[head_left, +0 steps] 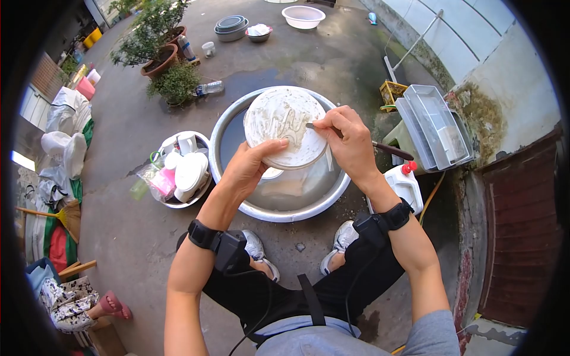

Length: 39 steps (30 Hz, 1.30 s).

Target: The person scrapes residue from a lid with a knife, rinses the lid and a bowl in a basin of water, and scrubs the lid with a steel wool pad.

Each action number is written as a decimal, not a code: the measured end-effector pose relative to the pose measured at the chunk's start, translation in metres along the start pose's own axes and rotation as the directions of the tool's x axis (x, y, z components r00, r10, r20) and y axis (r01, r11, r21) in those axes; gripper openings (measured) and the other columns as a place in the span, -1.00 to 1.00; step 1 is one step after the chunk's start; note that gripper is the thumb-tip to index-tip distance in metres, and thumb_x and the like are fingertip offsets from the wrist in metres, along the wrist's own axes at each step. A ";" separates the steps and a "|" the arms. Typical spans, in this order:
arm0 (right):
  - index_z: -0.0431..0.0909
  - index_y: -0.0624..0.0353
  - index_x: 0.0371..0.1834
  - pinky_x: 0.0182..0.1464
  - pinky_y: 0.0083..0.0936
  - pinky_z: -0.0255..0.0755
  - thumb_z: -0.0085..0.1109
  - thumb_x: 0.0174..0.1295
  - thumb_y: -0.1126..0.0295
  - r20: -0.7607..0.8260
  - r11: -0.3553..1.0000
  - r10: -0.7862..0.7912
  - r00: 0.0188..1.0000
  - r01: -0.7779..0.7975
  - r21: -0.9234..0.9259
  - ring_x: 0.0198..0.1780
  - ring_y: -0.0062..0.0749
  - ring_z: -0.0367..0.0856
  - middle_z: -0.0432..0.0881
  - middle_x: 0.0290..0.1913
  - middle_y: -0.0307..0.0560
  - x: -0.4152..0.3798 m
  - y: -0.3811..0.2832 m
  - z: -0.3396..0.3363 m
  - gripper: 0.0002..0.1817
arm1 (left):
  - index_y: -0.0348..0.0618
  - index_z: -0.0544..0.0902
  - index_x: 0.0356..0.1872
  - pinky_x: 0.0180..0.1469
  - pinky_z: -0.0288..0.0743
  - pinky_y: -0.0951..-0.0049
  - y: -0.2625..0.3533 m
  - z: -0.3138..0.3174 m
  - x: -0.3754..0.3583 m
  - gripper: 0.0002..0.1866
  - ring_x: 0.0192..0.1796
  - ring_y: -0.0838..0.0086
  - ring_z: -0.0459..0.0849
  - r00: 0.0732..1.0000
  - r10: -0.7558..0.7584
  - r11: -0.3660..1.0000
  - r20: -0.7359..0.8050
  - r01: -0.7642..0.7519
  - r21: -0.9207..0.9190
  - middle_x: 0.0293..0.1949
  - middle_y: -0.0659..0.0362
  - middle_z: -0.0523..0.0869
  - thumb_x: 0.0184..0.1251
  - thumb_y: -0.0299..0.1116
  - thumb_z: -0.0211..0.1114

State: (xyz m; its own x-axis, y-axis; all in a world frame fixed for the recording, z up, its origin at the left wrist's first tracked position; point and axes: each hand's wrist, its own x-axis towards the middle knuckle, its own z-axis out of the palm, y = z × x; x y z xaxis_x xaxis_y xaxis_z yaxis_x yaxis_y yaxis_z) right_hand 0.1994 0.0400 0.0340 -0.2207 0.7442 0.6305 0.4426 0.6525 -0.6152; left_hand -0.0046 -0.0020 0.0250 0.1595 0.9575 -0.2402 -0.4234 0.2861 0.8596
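Head view, looking down over my knees at a concrete yard floor. My left hand (252,169) has its grip closed on the lower edge of a round white plate (285,126), thumb lying across the face, fingers hidden behind it; the plate is tilted up toward me and held over a wide metal basin (234,127) that holds water. The plate face is smeared with a pale grey film, with scraped streaks near its middle. My right hand (350,142) is clenched around a dark-handled knife (389,149); the handle juts out to the right of the fist, and the thin blade tip rests on the plate surface near its right-centre. Both hands sit directly above the basin, close together, joined through the plate. To the left of the basin, just beside it, sits a smaller bowl (205,139) filled with white cups, lids and a pink item. To the right of the basin stands a white jug with a red cap (405,184), and beyond it a stack of clear plastic trays (436,121) against the wall. Potted shrubs (160,53) stand further out, with stacked basins (231,28) and a white tub (303,16) well apart at the far end. My two shoes (344,237) are planted just below the basin rim.
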 end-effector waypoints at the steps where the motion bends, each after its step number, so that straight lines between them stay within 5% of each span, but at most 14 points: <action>1: 0.62 0.22 -0.40 -0.16 -0.36 0.45 0.30 0.06 0.54 0.028 0.999 -0.036 0.999 0.036 0.000 -0.21 -0.18 0.56 0.58 -0.35 -0.10 -0.001 -0.003 0.001 -0.94 | -0.38 0.47 0.18 0.14 0.53 0.43 0.001 0.000 0.000 -0.44 0.05 0.41 0.67 1.000 0.007 1.000 -0.012 -0.007 0.002 0.05 0.03 0.65 0.17 -0.38 0.42; 15: 0.62 0.21 -0.37 -0.13 -0.34 0.46 0.30 0.06 0.54 0.103 0.996 -0.089 0.991 0.087 0.023 -0.18 -0.16 0.57 0.61 -0.32 -0.10 -0.002 -0.008 0.000 -0.92 | -0.35 0.45 0.20 0.13 0.54 0.41 0.004 -0.002 0.000 -0.42 0.06 0.39 0.67 0.999 0.038 0.999 0.018 -0.038 -0.015 0.05 0.04 0.66 0.17 -0.39 0.42; 18: 0.64 0.18 -0.35 -0.13 -0.34 0.46 0.30 0.06 0.55 0.047 1.000 0.019 0.999 -0.020 0.009 -0.18 -0.18 0.57 0.63 -0.31 -0.11 0.004 -0.006 -0.003 -0.91 | -0.35 0.44 0.21 0.12 0.55 0.40 0.007 0.000 -0.001 -0.42 0.05 0.38 0.67 0.999 0.037 0.999 0.021 -0.037 -0.002 0.04 0.04 0.66 0.17 -0.38 0.42; 23: 0.65 0.13 -0.35 -0.14 -0.35 0.46 0.30 0.06 0.53 0.024 0.983 -0.087 0.996 0.089 -0.159 -0.21 -0.20 0.55 0.64 -0.32 -0.17 0.008 0.001 -0.010 -0.90 | -0.37 0.45 0.20 0.11 0.56 0.40 0.007 -0.001 -0.002 -0.42 0.02 0.37 0.69 1.000 -0.001 0.999 -0.006 0.001 0.036 0.04 0.03 0.66 0.19 -0.33 0.43; 39: 0.63 0.13 -0.39 -0.14 -0.34 0.46 0.27 0.07 0.52 0.124 0.978 -0.118 0.985 0.137 -0.156 -0.20 -0.20 0.55 0.63 -0.34 -0.16 0.007 -0.002 -0.014 -0.95 | -0.38 0.54 0.13 0.08 0.52 0.44 0.009 -0.001 -0.003 -0.47 0.02 0.42 0.67 0.996 0.048 0.994 -0.071 -0.041 0.101 0.01 0.06 0.68 0.26 -0.20 0.40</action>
State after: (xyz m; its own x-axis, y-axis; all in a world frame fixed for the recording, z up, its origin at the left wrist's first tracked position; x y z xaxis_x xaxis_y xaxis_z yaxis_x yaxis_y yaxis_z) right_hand 0.2090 0.0424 0.0460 -0.3776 0.6738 0.6351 0.5382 0.7178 -0.4417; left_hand -0.0101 -0.0024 0.0333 0.0748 0.9703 -0.2302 -0.3370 0.2419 0.9099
